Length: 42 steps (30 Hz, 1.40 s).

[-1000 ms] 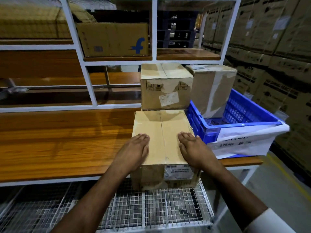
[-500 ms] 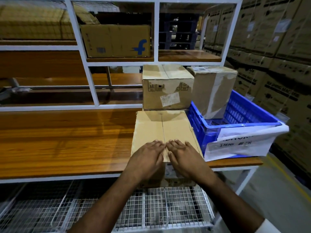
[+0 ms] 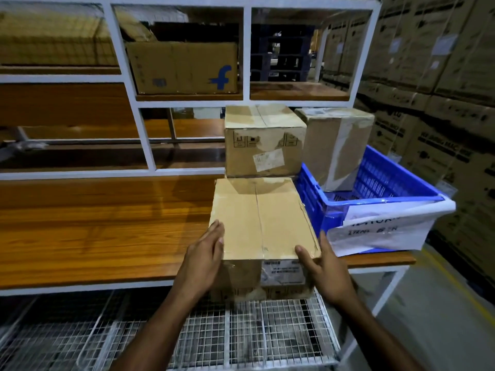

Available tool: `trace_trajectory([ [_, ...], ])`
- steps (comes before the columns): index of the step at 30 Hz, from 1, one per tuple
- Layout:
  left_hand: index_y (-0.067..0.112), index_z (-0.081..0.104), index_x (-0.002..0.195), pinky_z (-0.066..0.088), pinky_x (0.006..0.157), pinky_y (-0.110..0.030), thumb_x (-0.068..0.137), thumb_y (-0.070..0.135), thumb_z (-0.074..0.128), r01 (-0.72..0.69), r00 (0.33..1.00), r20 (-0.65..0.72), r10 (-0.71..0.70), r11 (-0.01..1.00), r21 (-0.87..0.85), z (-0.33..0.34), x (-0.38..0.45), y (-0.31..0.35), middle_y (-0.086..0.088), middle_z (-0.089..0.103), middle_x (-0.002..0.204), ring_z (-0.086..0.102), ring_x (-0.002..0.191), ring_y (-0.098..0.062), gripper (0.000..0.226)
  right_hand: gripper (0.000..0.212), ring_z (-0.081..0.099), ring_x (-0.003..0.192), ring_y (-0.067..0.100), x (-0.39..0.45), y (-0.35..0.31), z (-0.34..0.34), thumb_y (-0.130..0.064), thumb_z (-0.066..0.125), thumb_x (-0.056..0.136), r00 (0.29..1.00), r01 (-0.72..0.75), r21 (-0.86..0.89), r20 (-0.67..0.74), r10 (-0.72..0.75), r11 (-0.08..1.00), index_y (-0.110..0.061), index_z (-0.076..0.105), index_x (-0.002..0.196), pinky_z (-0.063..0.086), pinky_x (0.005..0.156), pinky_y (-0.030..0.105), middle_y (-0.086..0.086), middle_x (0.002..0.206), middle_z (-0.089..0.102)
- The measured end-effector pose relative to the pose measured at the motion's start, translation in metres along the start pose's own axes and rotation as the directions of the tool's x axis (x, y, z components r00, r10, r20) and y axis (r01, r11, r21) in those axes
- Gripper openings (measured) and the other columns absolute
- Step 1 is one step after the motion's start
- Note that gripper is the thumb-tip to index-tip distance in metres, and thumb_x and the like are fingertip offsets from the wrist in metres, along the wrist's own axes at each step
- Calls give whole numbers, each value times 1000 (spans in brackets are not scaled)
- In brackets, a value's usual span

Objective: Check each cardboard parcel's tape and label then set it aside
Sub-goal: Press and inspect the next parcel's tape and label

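A taped cardboard parcel (image 3: 257, 218) sits at the front edge of the wooden table (image 3: 107, 231), with a white label (image 3: 284, 274) on its near face. My left hand (image 3: 203, 261) presses flat against its left side, fingers straight. At its right front corner is my right hand (image 3: 324, 271), thumb lying on the top and fingers along the right side. Behind it stands a second labelled parcel (image 3: 265, 145). A third, heavily taped parcel (image 3: 337, 145) stands upright in a blue crate (image 3: 383, 199).
The crate, with a white handwritten sheet (image 3: 380, 231) on its front, crowds the parcel's right side. A white shelf frame (image 3: 144, 140) rises behind the table, holding a box with a blue "f" (image 3: 182, 68). A wire basket (image 3: 241, 330) lies below the table edge. Stacked cartons (image 3: 442, 76) wall the right.
Both hands slid off the parcel's top, where they met at the centre seam, out to its left side and right front corner. The parcel has not moved.
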State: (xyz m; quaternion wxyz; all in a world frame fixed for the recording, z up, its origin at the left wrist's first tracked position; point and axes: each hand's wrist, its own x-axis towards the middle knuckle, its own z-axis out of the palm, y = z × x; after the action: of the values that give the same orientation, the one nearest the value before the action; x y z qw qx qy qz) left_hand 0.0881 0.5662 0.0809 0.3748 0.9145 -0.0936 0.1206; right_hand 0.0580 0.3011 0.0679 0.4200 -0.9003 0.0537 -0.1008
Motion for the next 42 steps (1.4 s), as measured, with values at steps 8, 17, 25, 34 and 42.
trace_trajectory([
  [8, 21, 31, 153, 16, 115, -23, 105, 29, 41, 142, 989, -11, -145, 980, -140, -2, -5, -7, 6, 24, 160, 20, 144, -7, 50, 96, 62, 107, -5, -8, -31, -1, -71, 77, 59, 990, 131, 119, -74, -123, 984, -32, 49, 142, 52, 92, 21, -18, 119, 68],
  [17, 35, 60, 126, 56, 87, -33, 89, 77, 26, 502, 865, 364, -346, 632, -591, 17, -6, 23, 5, 70, 119, 67, 107, -13, 65, 84, 42, 138, 11, 10, -106, 16, -46, 81, 73, 772, 603, -351, 32, -635, 716, -30, 43, 147, 31, 117, 45, -6, 149, 47],
  [25, 26, 58, 127, 53, 85, -30, 105, 36, 31, 305, 952, 252, -173, 565, -766, -4, 32, 45, -1, 68, 122, 68, 106, -12, 36, 72, 31, 144, 7, 13, -125, 18, -48, 59, 92, 778, 627, -281, 276, -565, 727, -28, 27, 154, 21, 122, 34, -7, 157, 35],
  [34, 30, 18, 156, 16, 121, -48, 106, 34, 31, 96, 974, 186, -131, 977, 188, -18, 111, 58, -3, 2, 165, 3, 151, -25, 52, 69, 2, 152, 18, 121, -110, -10, -53, 25, 103, 894, 398, -529, 407, -188, 749, -14, 12, 158, 4, 123, 49, 5, 166, 6],
  [42, 18, 12, 157, -1, 122, -48, 105, 36, 30, -239, 930, 365, 46, 831, 502, 0, 189, 75, 0, 10, 165, 5, 151, -16, 57, 59, 3, 152, 15, 198, -125, 6, -43, 18, 106, 864, 460, -584, 469, -184, 669, -16, 8, 158, 0, 122, 52, 2, 166, 4],
])
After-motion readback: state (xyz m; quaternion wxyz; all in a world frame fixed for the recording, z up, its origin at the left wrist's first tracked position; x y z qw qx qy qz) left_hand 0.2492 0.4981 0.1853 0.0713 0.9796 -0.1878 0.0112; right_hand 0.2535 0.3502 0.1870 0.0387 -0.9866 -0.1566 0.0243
